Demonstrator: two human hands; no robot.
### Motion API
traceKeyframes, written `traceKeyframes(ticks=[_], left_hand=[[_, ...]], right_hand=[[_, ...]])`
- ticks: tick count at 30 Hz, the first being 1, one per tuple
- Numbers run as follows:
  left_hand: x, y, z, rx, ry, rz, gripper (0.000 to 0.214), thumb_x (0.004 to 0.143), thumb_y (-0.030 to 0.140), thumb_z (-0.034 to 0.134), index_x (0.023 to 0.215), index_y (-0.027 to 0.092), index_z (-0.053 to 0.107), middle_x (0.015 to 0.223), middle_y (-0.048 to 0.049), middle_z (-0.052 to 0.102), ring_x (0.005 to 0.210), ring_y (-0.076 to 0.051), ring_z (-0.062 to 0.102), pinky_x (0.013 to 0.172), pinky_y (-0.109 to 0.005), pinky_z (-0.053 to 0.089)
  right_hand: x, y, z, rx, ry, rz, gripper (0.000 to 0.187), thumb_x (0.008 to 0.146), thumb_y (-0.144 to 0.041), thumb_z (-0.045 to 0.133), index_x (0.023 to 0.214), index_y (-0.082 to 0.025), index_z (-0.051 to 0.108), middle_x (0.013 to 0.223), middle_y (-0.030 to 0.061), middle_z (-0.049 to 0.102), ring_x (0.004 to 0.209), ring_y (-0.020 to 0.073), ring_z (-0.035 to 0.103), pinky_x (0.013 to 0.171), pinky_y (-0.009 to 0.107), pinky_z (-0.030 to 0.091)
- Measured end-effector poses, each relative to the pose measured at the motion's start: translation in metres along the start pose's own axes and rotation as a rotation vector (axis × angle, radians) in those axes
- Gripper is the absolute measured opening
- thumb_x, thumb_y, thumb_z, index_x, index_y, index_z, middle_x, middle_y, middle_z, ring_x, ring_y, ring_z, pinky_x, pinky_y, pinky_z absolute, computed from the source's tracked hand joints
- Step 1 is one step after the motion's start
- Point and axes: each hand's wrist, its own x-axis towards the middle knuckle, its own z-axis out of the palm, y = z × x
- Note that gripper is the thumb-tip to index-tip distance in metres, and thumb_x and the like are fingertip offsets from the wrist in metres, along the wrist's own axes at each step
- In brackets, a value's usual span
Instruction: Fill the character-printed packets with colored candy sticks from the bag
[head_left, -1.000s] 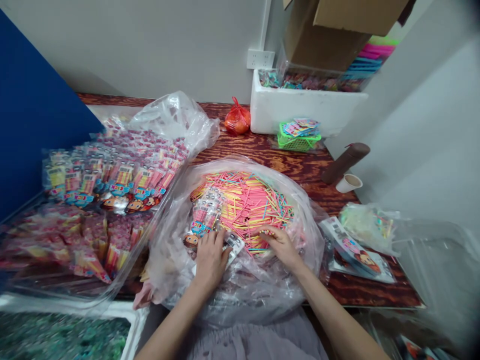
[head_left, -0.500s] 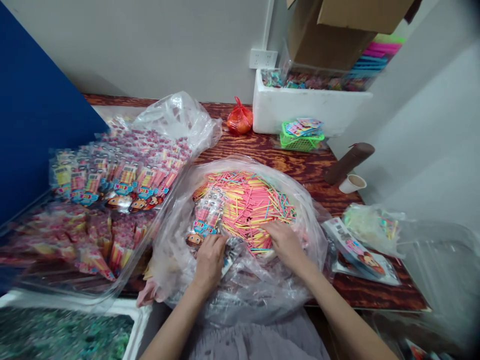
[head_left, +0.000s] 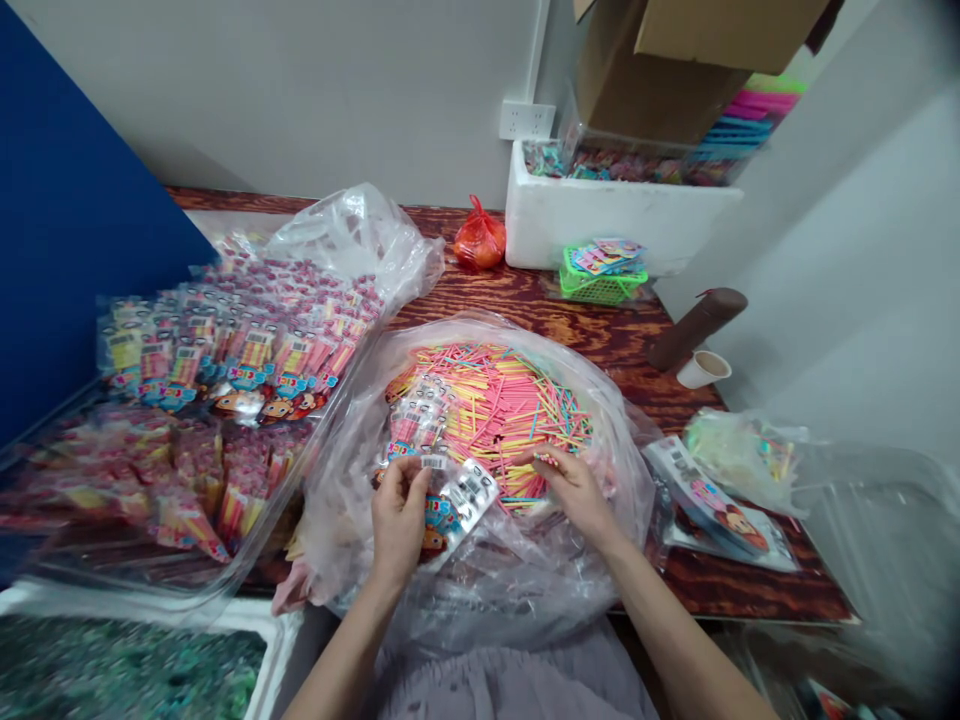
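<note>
In front of me a clear plastic bag (head_left: 630, 440) lies spread open around a heap of thin pink, yellow and blue sticks (head_left: 510, 390). My left hand (head_left: 401, 510) is closed, thumb and fingers pinching a small printed packet (head_left: 442, 520) with blue lettering and a cartoon face. Several similar packets (head_left: 416, 420) lie on the left part of the heap. At the heap's right front, my right hand (head_left: 574, 490) is closed round a small bunch of sticks (head_left: 547, 459), their coloured ends showing at the fingertips.
Filled packets (head_left: 247, 360) are piled in a clear tray at left, above a white foam box (head_left: 281, 640). Toward the back stand a red bag of fruit (head_left: 480, 240), a green basket (head_left: 600, 285) and a foam box (head_left: 592, 215). At right are a brown flask (head_left: 697, 325), a paper cup (head_left: 703, 370) and flat packets (head_left: 712, 500).
My left hand has drawn back slightly left and lifted a packet, now seen between thumb and fingers. My right hand has turned, and a bunch of stick ends now shows in it.
</note>
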Motion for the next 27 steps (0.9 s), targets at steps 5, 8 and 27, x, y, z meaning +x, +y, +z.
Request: traceKeyframes(ticks=[5, 8, 27], left_hand=[[-0.005, -0.009, 0.006, 0.135, -0.108, 0.122, 0.019, 0.086, 0.034, 0.055, 0.075, 0.019, 0.060, 0.065, 0.0027, 0.055, 0.063, -0.014, 0.051, 0.064, -0.024, 0.039], [-0.005, -0.008, 0.007, 0.143, -0.138, 0.124, 0.021, 0.087, 0.034, 0.054, 0.076, 0.019, 0.062, 0.064, 0.0029, 0.054, 0.062, -0.014, 0.049, 0.063, -0.024, 0.037], [-0.001, 0.010, -0.001, -0.515, -0.125, -0.327, 0.031, 0.069, 0.041, 0.075, 0.066, 0.016, 0.058, 0.061, 0.0040, 0.052, 0.053, -0.007, 0.049, 0.051, -0.017, 0.042]], right_hand=[[-0.004, -0.013, 0.012, 0.229, -0.032, 0.054, 0.017, 0.088, -0.030, 0.057, 0.092, -0.023, 0.073, 0.092, 0.0035, 0.072, 0.090, 0.0192, 0.065, 0.087, 0.033, 0.048], [-0.006, -0.016, 0.016, 0.262, -0.035, 0.078, 0.017, 0.087, -0.031, 0.059, 0.090, -0.023, 0.073, 0.090, 0.0038, 0.072, 0.089, 0.0194, 0.065, 0.087, 0.033, 0.048], [-0.008, -0.005, 0.027, 0.290, -0.047, 0.084, 0.016, 0.087, -0.030, 0.060, 0.090, -0.022, 0.073, 0.090, 0.0037, 0.073, 0.091, 0.0195, 0.065, 0.085, 0.033, 0.048]])
